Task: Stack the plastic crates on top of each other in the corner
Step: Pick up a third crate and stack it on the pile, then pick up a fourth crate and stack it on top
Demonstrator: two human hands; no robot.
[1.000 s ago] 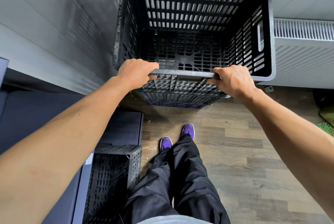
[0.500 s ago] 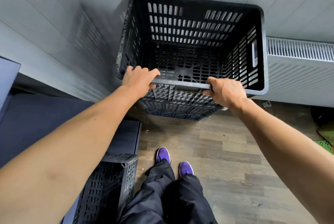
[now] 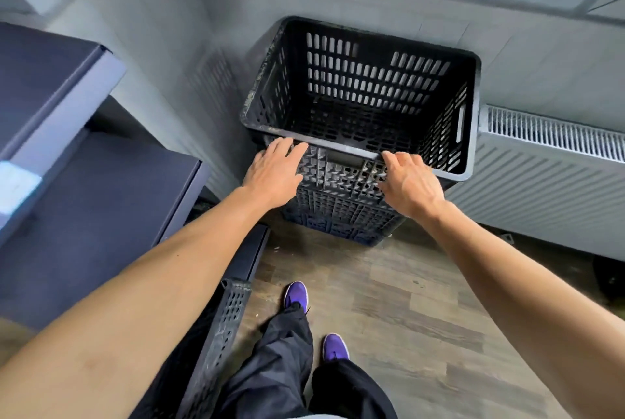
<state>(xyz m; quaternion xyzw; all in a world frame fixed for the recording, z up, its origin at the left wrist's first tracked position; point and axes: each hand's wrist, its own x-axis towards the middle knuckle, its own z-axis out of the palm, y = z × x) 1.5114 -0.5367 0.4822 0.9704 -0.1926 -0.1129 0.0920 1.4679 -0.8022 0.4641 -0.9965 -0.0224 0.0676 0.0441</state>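
Note:
A black slotted plastic crate (image 3: 372,87) stands in the corner on top of a stack of other crates (image 3: 338,215), whose lower walls show beneath it. My left hand (image 3: 274,172) lies in front of the near wall with straight fingers whose tips touch the near rim. Fingers relaxed, my right hand (image 3: 409,182) rests against the near wall just under the rim. Neither hand holds anything. Another black crate (image 3: 220,334) stands at the lower left beside my leg, partly hidden by my left arm.
Grey walls meet behind the stack. A white radiator (image 3: 548,161) runs along the right wall, touching the crate's right side. Dark blue furniture (image 3: 84,199) fills the left. Wood floor (image 3: 422,317) lies open around my feet in purple shoes (image 3: 296,295).
Both hands have let go of the top crate's near rim and straightened their fingers. The view has pulled back, and the crate stays on the stack.

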